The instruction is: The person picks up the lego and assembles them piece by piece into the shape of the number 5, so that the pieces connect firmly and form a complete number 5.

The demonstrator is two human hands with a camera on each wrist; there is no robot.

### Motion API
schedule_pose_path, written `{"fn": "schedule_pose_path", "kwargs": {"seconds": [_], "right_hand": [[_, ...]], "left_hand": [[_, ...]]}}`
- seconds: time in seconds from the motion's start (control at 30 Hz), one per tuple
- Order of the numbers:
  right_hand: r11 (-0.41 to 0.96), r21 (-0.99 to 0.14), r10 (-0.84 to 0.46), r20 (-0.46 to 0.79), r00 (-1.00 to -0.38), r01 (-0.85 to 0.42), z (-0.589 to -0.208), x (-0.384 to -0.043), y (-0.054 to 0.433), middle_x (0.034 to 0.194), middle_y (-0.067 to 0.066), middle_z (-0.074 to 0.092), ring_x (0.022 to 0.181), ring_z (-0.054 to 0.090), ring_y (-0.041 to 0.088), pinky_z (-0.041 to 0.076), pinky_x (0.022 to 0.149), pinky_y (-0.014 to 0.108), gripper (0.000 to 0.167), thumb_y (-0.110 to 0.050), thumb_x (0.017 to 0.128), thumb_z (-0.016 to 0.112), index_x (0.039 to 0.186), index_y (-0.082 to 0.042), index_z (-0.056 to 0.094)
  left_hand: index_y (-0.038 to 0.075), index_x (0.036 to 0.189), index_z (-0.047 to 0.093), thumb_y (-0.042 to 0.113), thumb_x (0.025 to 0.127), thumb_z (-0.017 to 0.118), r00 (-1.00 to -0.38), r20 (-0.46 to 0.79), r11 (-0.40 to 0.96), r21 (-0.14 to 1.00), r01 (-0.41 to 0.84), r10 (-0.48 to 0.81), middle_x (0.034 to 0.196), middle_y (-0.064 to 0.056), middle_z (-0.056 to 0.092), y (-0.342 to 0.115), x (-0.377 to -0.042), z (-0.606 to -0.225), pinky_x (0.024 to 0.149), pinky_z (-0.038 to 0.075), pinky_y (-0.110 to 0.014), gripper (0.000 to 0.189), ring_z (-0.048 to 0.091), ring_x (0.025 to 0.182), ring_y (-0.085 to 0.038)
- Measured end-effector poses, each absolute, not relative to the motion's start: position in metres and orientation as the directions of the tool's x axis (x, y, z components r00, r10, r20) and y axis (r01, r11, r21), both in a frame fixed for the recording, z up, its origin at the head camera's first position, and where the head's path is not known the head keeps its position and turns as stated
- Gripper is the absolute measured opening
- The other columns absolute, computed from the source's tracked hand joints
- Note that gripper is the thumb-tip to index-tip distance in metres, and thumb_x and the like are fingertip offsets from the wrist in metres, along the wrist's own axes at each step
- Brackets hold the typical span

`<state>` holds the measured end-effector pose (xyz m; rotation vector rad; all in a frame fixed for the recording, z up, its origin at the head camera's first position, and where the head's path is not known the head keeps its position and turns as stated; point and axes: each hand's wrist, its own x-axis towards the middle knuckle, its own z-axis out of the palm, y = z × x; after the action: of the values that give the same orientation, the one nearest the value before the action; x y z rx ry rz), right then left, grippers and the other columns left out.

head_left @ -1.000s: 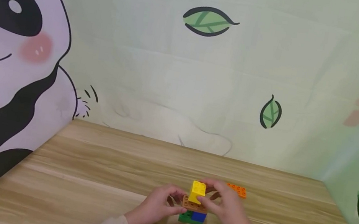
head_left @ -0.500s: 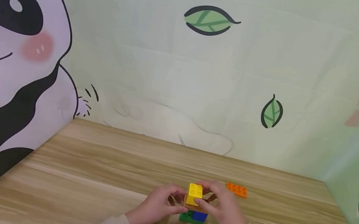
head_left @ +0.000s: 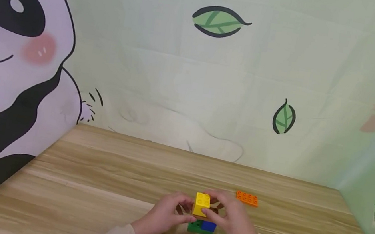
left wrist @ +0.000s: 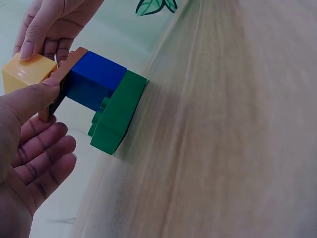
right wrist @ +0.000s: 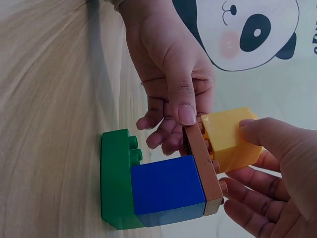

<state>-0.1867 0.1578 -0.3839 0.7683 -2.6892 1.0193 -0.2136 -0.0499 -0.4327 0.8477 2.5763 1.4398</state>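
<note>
A small stack of toy building bricks stands on the table in the head view. A long green brick [right wrist: 115,178] is at the bottom, with a blue brick [right wrist: 168,186] on its right end. On the blue one lies a flat brown plate [right wrist: 207,173], jutting left above the green brick's bare studs. My left hand [head_left: 168,213] pinches the plate's overhanging left end. A yellow brick [head_left: 202,205] is at the plate's left part, pinched between thumb and fingers of my right hand [head_left: 235,221]. Some plate studs show beside the yellow brick in the right wrist view.
An orange plate [head_left: 247,198] with studs lies on the wooden table [head_left: 110,170], behind and right of the stack. A backdrop [head_left: 144,66] with a printed panda and leaves rises behind the table and along its sides.
My right hand has moved the yellow brick slightly left and down onto the brown plate's left part. The orange plate, earlier partly covered, now shows fully. The left hand has hardly moved.
</note>
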Motion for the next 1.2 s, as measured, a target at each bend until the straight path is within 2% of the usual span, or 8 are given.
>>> {"fn": "schedule_pose_path", "kwargs": {"seconds": [0.33, 1.2], "right_hand": [[0.637, -0.594, -0.398, 0.292, -0.87, -0.491, -0.3871, -0.1858, 0.1563, 0.108, 0.002, 0.065, 0.088, 0.062, 0.011, 0.055, 0.077, 0.021, 0.038, -0.02, 0.086, 0.072, 0.122, -0.011, 0.061], [0.661, -0.569, -0.404, 0.28, -0.871, -0.489, -0.3872, -0.185, 0.1565, 0.102, -0.003, 0.065, 0.084, 0.06, 0.004, 0.054, 0.076, 0.019, 0.036, -0.022, 0.086, 0.071, 0.12, -0.011, 0.062]], "left_hand": [[0.01, 0.104, 0.067, 0.027, 0.085, 0.073, -0.845, 0.206, 0.405, 0.805, 0.433, 0.494, 0.097, -0.001, 0.066, -0.0499, -0.2134, -0.4329, 0.072, 0.05, -0.016, 0.026, 0.058, 0.084, -0.005], [0.009, 0.106, 0.067, 0.026, 0.087, 0.07, -0.833, 0.219, 0.346, 0.834, 0.429, 0.508, 0.099, -0.003, 0.067, -0.0499, -0.2124, -0.4376, 0.073, 0.05, -0.017, 0.025, 0.06, 0.086, -0.007]]}}
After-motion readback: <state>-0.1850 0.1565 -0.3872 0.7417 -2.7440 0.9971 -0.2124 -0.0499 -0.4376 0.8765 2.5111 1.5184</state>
